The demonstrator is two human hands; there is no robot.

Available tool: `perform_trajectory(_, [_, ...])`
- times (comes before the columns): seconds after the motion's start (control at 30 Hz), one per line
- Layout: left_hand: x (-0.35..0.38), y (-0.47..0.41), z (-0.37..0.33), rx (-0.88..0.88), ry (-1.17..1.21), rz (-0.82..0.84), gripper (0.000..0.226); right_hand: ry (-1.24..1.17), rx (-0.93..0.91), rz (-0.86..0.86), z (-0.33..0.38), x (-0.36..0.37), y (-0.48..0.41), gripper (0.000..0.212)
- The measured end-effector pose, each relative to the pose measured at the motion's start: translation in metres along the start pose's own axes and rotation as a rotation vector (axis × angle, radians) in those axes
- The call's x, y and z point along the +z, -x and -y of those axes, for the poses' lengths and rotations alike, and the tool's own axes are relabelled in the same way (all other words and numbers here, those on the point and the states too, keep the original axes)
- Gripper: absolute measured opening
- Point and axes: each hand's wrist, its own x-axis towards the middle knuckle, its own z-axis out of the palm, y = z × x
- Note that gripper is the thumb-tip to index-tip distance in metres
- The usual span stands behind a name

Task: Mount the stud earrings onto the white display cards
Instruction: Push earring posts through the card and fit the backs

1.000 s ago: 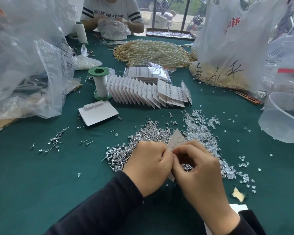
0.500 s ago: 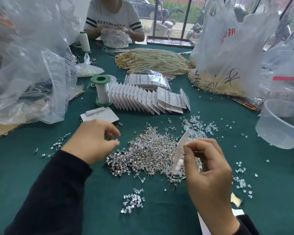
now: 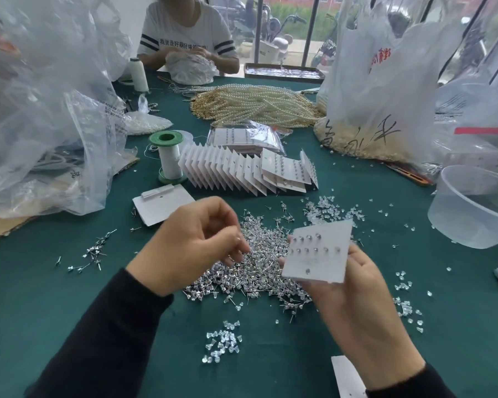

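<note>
1. Centrally, the right hand point(image 3: 357, 291) holds a white display card point(image 3: 319, 262) face-up above the heap of stud earrings point(image 3: 259, 271), with its fingers curled behind the card. Two part-filled rows of studs are already mounted.
2. The left hand point(image 3: 190, 248) has its fingers curled, tips down at that heap on the green cloth point(image 3: 69, 297). Whether they pinch a stud cannot be told.
3. Handling, as judged: the studs are light, hard and slippery, and are best pinched at the head with the post leading.
4. The card is probably thin and bendable, so it should be held by its edges and backed behind the target hole.
</note>
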Motion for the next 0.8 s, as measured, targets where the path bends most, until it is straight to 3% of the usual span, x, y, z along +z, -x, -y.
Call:
perform_trajectory(0.1, [0.021,0.005,-0.007,0.027,0.172,0.122,0.006,-0.103,0.097,0.171,0.004,0.004,0.001,0.061])
perform_trajectory(0.17, [0.031,0.006,-0.008,0.01,0.238,0.148,0.007,-0.088,0.122,0.24,0.006,0.007,0.003,0.069])
perform_trajectory(0.4, [0.04,0.005,-0.009,-0.081,0.504,0.133,0.013,0.055,0.12,0.141,-0.002,0.01,0.006,0.033])
perform_trajectory(0.57, [0.04,0.006,-0.009,-0.103,0.521,0.123,0.01,0.205,0.033,0.105,-0.003,0.012,0.008,0.014])
perform_trajectory(0.8, [0.039,0.006,-0.011,-0.1,0.487,0.124,0.011,0.295,-0.008,0.101,-0.004,0.011,0.009,0.01])
